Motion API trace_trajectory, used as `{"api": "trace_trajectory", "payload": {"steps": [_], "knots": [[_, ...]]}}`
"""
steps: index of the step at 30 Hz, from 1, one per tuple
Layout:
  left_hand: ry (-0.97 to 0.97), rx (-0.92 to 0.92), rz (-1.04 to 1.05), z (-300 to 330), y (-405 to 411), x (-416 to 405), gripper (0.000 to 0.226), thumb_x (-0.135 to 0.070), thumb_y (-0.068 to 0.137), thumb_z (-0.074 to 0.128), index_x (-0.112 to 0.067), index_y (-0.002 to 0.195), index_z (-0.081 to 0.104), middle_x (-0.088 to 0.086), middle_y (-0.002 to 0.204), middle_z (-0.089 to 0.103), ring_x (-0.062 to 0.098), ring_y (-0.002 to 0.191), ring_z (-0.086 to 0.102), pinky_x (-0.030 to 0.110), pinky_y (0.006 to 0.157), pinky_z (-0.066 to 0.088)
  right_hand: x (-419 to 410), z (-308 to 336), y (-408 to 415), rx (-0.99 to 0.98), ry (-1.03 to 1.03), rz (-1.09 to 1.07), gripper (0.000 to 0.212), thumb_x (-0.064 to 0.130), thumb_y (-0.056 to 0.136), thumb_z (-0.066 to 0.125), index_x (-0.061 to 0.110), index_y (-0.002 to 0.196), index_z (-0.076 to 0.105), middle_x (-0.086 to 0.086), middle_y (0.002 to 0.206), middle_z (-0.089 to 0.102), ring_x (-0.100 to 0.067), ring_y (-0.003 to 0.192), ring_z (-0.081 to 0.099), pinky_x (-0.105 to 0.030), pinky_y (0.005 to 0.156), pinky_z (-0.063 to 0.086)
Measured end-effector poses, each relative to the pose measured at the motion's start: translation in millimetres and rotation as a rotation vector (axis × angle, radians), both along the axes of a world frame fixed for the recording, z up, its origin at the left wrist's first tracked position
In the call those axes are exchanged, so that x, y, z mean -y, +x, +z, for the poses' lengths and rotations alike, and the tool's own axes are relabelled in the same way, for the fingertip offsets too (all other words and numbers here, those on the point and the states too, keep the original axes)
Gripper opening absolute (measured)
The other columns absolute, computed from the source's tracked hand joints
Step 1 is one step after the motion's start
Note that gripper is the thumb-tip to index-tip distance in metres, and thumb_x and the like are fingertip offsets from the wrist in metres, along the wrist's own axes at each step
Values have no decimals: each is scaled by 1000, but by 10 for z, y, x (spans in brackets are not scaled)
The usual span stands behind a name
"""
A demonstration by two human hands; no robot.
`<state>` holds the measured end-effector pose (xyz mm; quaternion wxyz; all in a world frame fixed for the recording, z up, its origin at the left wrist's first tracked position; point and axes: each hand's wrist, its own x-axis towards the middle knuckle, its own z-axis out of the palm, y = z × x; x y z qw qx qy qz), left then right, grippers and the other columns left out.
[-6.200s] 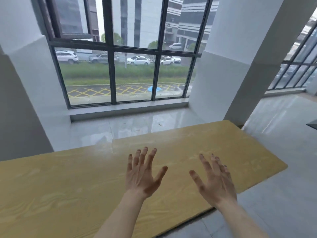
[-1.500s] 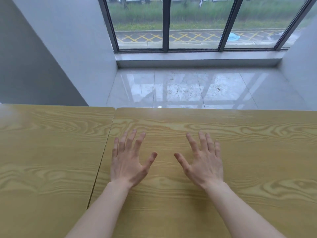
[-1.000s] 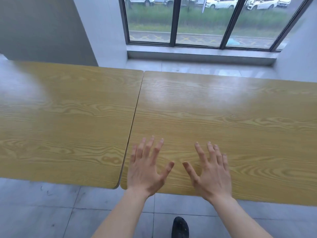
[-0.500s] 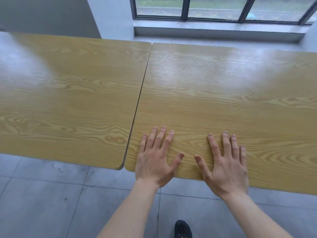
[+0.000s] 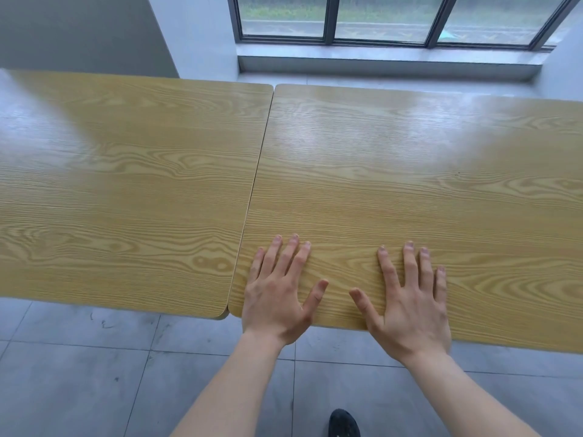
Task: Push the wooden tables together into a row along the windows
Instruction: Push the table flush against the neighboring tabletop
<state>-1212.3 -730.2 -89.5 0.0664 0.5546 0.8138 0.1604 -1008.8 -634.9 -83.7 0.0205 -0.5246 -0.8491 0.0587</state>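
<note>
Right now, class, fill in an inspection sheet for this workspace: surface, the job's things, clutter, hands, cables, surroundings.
Surface: grey tiled floor, scuffed near the tables.
Job's things: left table and right table side by side, edges meeting at a thin seam; near edges slightly offset.
Clutter: nothing seen on the tabletops.
Hands: left hand and right hand flat, fingers spread, on the right table's near edge.
Cables: nothing seen.
Surroundings: windows beyond the tables, grey wall at left, dark shoe below.
</note>
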Motion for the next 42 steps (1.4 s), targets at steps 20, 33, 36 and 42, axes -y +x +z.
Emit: {"api": "trace_trajectory", "payload": {"steps": [20,33,36,42], "knots": [[-107,-15,32,110,65,-30,75,-77,97,13,-39,162,16,-14,172,8,9,158,-9,44,128,-1,-55,88,62,-55,-100,18,91,87,92,15,32,164,26,-14,172,16,-34,160,2,-61,127,5],[-45,59,130,1065,-447,-1177,87,-86,84,-3,-45,159,15,-14,171,15,11,159,2,39,129,3,-1368,1035,-405,-162,-156,57,94,88,85,-2,39,164,11,-1,174,10,-18,161,0,-42,130,2],[-36,79,125,1230,-797,-1587,86,-85,86,3,-42,159,19,-12,170,19,15,158,10,39,128,3,-1690,1193,-776,-150,-172,68,93,87,85,1,39,164,9,1,174,9,-17,161,0,-40,130,3],[-67,56,68,1174,-1730,-2457,80,-77,90,13,-39,160,19,-13,169,21,18,156,14,40,126,9,-2440,1186,-1707,-168,-174,58,94,87,84,5,38,164,15,0,174,12,-19,161,2,-41,130,3]]}}
